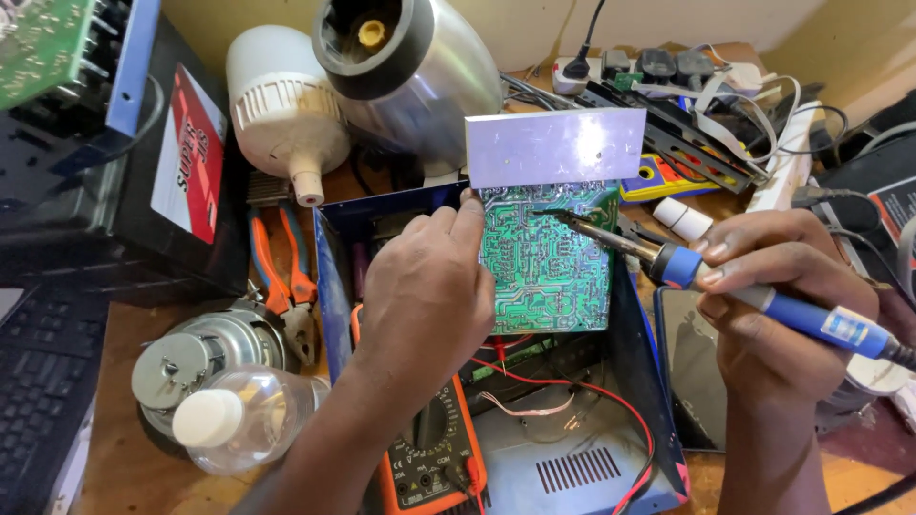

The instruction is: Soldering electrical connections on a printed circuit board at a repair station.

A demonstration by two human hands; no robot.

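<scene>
My left hand [429, 286] grips the left edge of a green circuit board [546, 267] and holds it upright over an open blue metal case [630, 381]. A flat silver heat-sink plate [555, 145] is fixed along the board's top. My right hand [773, 305] holds a blue-handled soldering iron [763, 300] like a pen. Its tip [563, 217] touches the board's solder side near the upper right. Red wires [572, 386] run from under the board into the case.
An orange multimeter [434, 458] lies below my left wrist. Orange-handled pliers [281, 277], a small motor [196, 358] and a clear plastic bottle [243, 415] are at the left. A white bulb housing [281, 105], a silver appliance body [410, 67] and a power strip [668, 69] crowd the back. A dark phone [692, 372] lies at the right.
</scene>
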